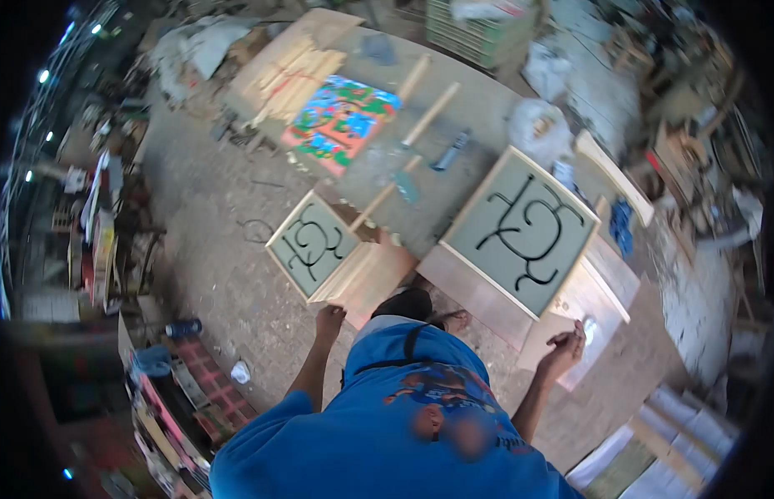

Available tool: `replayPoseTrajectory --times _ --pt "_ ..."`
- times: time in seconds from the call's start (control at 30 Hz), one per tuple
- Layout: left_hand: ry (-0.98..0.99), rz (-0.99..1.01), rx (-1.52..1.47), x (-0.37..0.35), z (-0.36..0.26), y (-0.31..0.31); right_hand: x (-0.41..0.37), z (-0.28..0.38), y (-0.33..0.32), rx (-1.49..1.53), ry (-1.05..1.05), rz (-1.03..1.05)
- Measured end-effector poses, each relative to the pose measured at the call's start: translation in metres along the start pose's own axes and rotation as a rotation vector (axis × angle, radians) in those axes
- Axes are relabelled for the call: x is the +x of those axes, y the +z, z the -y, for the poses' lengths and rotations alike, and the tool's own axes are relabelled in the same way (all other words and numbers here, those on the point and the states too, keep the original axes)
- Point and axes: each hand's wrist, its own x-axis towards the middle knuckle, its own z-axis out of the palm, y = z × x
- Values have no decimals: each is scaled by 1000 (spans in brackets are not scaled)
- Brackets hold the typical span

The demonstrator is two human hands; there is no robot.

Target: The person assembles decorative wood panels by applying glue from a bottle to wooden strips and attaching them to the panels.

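My left hand is closed at the near edge of a small wooden framed panel, whose grey-green face carries black curving lines. Its pale wooden side faces me. My right hand is raised at the right with its fingers curled. By its fingertips is a small bright white item, too blurred to name. A larger wooden framed panel with similar black curves lies just beyond that hand, on the boards.
A colourful painted panel lies on the worktable beside wooden strips and a dark tube. Plastic bags and a green crate stand farther back. Cluttered shelving is at left; stacked boards lie at lower right.
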Motion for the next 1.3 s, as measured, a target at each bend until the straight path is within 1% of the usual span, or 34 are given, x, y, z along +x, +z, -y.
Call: replayPoseTrajectory --times 0.03,0.07,0.1,0.13,0.17,0.2,0.23,0.3,0.37,0.43,0.47,0.53,0.57,0.63,0.67,0.7,0.73,0.8,0.87,0.93,0.97,1.0,1.07,1.1,1.23,1.3 --pt "34 -73 88 11 -24 -5 -4 18 11 -64 -31 20" --pt "67 -120 -30 16 -56 -13 -8 29 20 -132 -69 29" --pt "91 -118 -117 35 -72 -18 -8 30 21 -180 -138 51" --pt "140 -168 -64 61 -78 -19 -11 41 29 -153 -163 90" --pt "187 -191 -74 78 -102 -29 -15 50 37 -170 -153 86" --pt "274 -205 -174 98 -120 -35 -18 56 45 -191 -142 81" --pt "277 -204 -99 114 -146 -46 -22 59 56 -192 -150 94" --pt "530 -330 -61 166 -166 -49 -32 62 77 -189 -151 4" --pt "547 -375 8 208 -199 -53 -44 60 101 -146 -163 10" --pt "677 -367 80 254 -225 -50 -59 56 121 -107 -177 11" --pt "676 -359 71 274 -235 -46 -68 53 128 -143 -157 29" --pt "861 -439 283 304 -256 -36 -86 48 139 -185 -144 43" --pt "863 -431 275 310 -262 -29 -95 46 142 -218 -115 49" --pt "737 -291 571 317 -277 -19 -106 39 138 -262 -75 53" --pt "746 -288 565 324 -276 -10 -108 36 133 -263 -81 45" --pt "728 -363 622 335 -270 3 -113 35 132 -287 -67 22" --pt "709 -438 679 339 -271 8 -116 34 129 -311 -50 -3" --pt "709 -413 678 343 -273 11 -119 26 116 -307 -39 -38" --pt "704 -389 674 350 -272 7 -119 25 111 -276 28 -123" --pt "793 -326 625 359 -269 -1 -120 25 109 -265 31 -129" --pt "794 -351 614 356 -271 -2 -120 25 109 -251 36 -125" --pt "805 -347 616 344 -280 -12 -119 24 107 -247 38 -137" --pt "895 -367 437 317 -300 -36 -118 23 104 -239 27 -110" --pt "1016 -419 377 314 -304 -41 -117 19 102 -229 30 -114" --pt "1090 -450 347 266 -358 -91 -105 15 100 -157 39 -52" --pt "1031 -435 253 241 -377 -125 -101 17 99 -124 51 -34"
